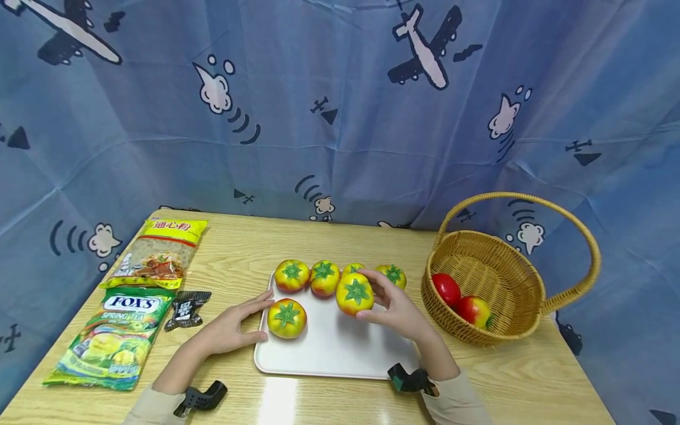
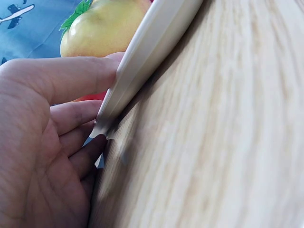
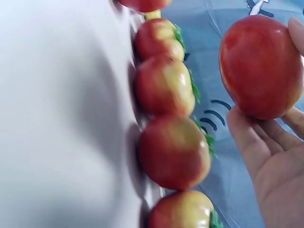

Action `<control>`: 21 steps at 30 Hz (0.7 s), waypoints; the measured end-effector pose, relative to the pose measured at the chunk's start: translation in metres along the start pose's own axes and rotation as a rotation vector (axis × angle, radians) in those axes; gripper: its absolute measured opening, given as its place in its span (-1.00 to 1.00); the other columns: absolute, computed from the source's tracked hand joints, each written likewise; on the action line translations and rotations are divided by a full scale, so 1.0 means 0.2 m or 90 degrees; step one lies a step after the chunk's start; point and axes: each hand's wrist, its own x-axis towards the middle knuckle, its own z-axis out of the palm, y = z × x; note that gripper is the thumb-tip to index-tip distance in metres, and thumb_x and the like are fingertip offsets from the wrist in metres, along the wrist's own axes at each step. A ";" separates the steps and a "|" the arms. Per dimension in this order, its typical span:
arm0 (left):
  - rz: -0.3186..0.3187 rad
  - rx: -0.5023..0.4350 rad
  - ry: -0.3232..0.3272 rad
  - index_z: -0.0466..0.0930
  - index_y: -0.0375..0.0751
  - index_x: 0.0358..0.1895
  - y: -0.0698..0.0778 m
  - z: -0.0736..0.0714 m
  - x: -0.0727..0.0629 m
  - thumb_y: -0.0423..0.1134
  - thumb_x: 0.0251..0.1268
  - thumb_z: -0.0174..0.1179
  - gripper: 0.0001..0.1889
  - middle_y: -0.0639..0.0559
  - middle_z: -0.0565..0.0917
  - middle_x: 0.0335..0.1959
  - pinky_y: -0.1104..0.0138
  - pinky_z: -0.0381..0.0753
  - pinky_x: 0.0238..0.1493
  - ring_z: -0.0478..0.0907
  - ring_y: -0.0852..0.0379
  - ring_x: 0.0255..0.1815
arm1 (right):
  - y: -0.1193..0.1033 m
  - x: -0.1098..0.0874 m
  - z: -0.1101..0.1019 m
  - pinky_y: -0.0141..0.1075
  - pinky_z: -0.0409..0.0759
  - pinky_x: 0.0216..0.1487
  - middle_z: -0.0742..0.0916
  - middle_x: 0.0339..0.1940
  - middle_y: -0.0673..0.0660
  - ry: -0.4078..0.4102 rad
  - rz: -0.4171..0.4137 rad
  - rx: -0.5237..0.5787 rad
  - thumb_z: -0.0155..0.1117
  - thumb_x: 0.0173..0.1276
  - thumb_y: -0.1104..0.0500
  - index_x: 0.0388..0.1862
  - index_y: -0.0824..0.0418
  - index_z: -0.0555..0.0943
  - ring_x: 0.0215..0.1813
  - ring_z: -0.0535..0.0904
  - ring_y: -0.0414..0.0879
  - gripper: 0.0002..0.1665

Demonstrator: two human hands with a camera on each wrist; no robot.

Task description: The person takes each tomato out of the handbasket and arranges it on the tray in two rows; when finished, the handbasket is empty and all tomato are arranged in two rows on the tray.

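Note:
My right hand (image 1: 390, 304) holds a red-and-yellow tomato (image 1: 355, 294) with a green star-shaped leaf top, raised over the white tray (image 1: 340, 348). In the right wrist view the held tomato (image 3: 261, 66) shows its red underside, clear of the tray. Fingers of my left hand (image 1: 234, 327) touch the tray's left rim (image 2: 137, 61); they look relaxed. Just right of that hand a tomato (image 1: 287, 319) sits on the tray. Along the back edge stand more tomatoes, one at the left corner (image 1: 291, 275), another beside it (image 1: 324, 278), one partly hidden (image 1: 353, 268) and one farther right (image 1: 392, 275).
At the right stands a wicker basket (image 1: 510, 295) with a tall handle, holding a red fruit (image 1: 446, 289) and a red-yellow one (image 1: 474, 311). On the left lie a yellow pasta bag (image 1: 164, 251), a green FOX'S candy bag (image 1: 111, 336) and a small black packet (image 1: 188, 310). A curtain (image 1: 287, 147) hangs behind.

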 end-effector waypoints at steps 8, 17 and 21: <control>0.000 -0.004 -0.002 0.33 -0.14 0.37 0.00 0.00 0.00 0.11 0.19 0.23 -0.29 -0.03 0.16 0.50 -0.11 0.19 0.38 0.12 -0.18 0.47 | -0.02 0.02 0.09 -0.25 0.51 0.21 0.50 0.29 0.14 -0.007 0.022 -0.075 0.46 0.12 0.12 0.37 0.18 0.31 0.15 0.51 -0.01 -0.15; 0.003 0.001 0.003 0.33 -0.15 0.37 0.00 0.01 -0.01 0.11 0.19 0.23 -0.28 -0.05 0.16 0.49 -0.11 0.20 0.37 0.14 -0.19 0.46 | 0.03 0.04 0.17 -0.07 0.47 0.28 0.41 0.38 0.15 -0.057 0.066 -0.043 0.47 0.10 0.08 0.40 0.15 0.27 0.32 0.42 0.09 -0.09; 0.009 0.003 0.004 0.33 -0.15 0.37 0.00 0.00 0.00 0.10 0.19 0.23 -0.28 -0.07 0.15 0.49 -0.12 0.21 0.36 0.14 -0.21 0.45 | 0.05 0.05 0.19 -0.11 0.44 0.30 0.41 0.38 0.15 -0.075 0.070 -0.021 0.48 0.09 0.07 0.40 0.17 0.27 0.37 0.36 0.11 -0.08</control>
